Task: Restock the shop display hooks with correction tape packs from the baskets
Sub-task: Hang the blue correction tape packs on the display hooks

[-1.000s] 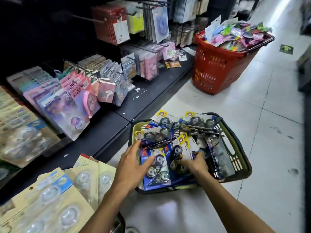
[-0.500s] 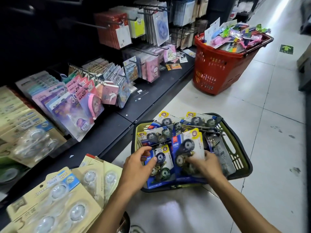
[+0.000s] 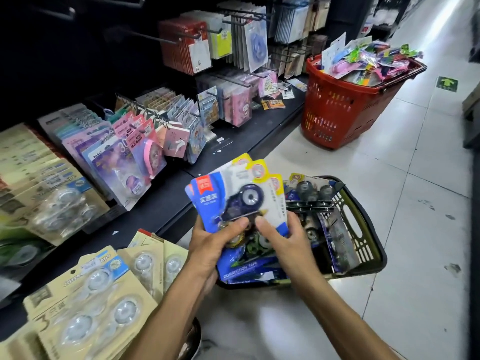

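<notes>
A fanned stack of blue, white and yellow correction tape packs [image 3: 241, 196] is held up above the green and black basket [image 3: 368, 242] on the floor. My left hand [image 3: 215, 242] grips the stack's lower left, thumb across the front pack. My right hand [image 3: 285, 242] pinches its lower right. More blue correction tape packs [image 3: 311, 193] lie in the basket. Display hooks [image 3: 145, 36] jut from the dark shelving at upper left; some are bare.
Kraft-card tape packs [image 3: 85, 294] hang low at my left. Pink and purple packs [image 3: 117, 162] hang further back. A red basket [image 3: 345, 110] piled with colourful packs stands on the white tile floor [image 3: 415, 203], up the aisle.
Both hands gathered packs in the basket, then lifted the stack up out of it toward me. The view has tilted slightly.
</notes>
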Motion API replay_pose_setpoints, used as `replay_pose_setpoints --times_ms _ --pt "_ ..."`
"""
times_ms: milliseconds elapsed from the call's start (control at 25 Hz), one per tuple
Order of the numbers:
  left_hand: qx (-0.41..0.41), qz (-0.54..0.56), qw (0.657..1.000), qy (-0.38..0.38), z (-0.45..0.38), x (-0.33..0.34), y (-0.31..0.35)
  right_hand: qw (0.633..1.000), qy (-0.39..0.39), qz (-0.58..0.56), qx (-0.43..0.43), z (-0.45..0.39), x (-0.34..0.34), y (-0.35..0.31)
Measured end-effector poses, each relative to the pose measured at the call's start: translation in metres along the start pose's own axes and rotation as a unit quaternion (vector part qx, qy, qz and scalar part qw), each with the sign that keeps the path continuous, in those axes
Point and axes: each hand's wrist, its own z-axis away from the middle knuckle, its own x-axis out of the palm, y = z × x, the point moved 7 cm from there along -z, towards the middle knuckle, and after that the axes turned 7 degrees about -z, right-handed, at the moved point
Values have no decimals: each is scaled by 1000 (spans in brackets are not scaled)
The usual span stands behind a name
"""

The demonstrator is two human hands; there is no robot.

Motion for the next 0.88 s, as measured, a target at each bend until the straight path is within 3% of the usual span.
replay_pose_setpoints --times_ms 80,200,360,480,680,880 --pt "-16 7 999 48 1 -24 -6 997 -30 69 11 -9 22 7" --pt "-7 9 990 140 1 -65 2 980 -92 106 138 -35 22 62" --pt "16 21 980 198 -6 -105 19 937 -8 221 269 -73 -27 154" --pt "25 6 975 221 -9 -117 20 925 14 175 336 -79 -26 189" --pt "6 15 971 240 -12 -125 10 938 32 140 314 -80 -21 186" --pt "17 -25 974 226 -7 -112 9 978 91 70 173 -24 -68 68"
